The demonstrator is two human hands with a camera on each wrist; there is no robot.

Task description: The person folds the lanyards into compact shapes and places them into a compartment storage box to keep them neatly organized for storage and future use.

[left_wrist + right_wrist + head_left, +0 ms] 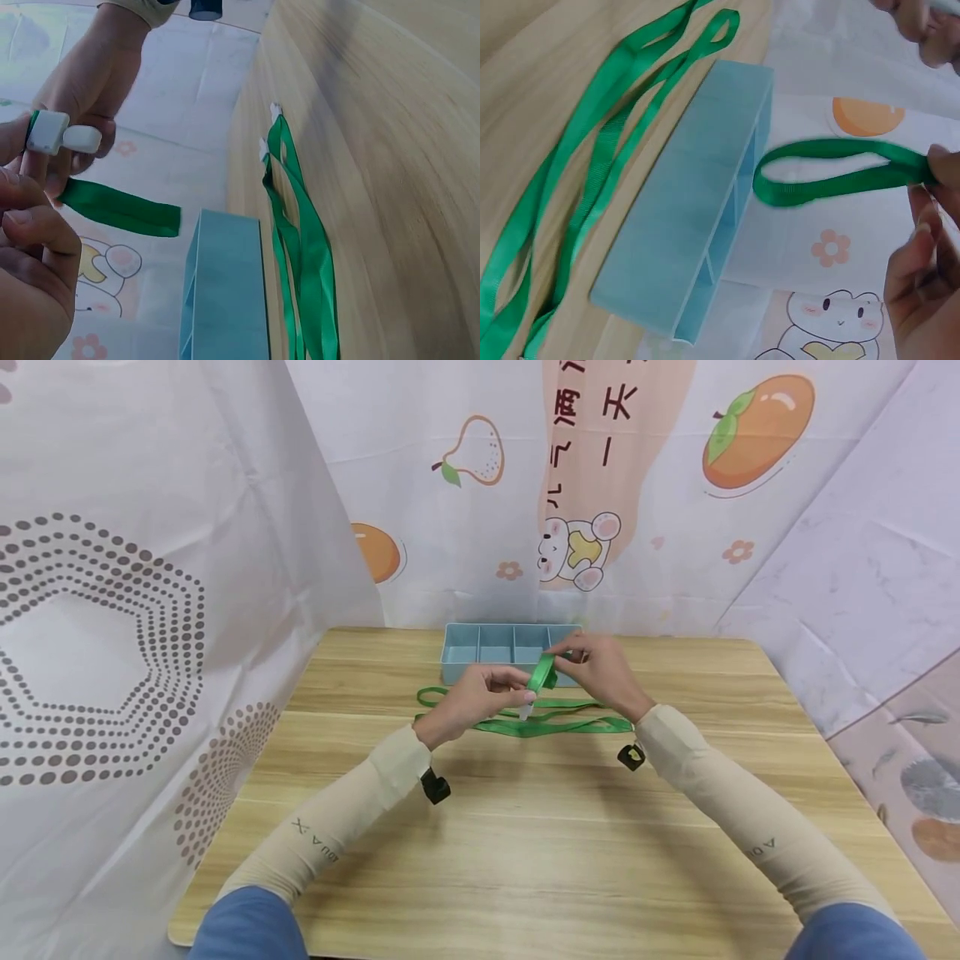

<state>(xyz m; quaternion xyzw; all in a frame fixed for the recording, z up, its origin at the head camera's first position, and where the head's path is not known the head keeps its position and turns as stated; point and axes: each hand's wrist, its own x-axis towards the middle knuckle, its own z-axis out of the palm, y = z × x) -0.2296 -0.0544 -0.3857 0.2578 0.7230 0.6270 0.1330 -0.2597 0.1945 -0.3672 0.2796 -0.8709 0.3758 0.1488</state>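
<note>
A green ribbon lanyard is held up between both hands, close in front of a blue compartment box. My left hand pinches it near its white plastic buckle, which points down below the fingertips. With thumb and fingers, my right hand grips the ribbon higher up. A loop of that ribbon sticks out from the right hand's fingers in the right wrist view. Behind and under the hands, more green lanyards lie stretched across the wooden table; their white ends show in the left wrist view.
The box stands at the table's back edge, its row of open compartments divided by thin walls. A printed curtain hangs behind and beside the table. Small black cameras hang at both wrists.
</note>
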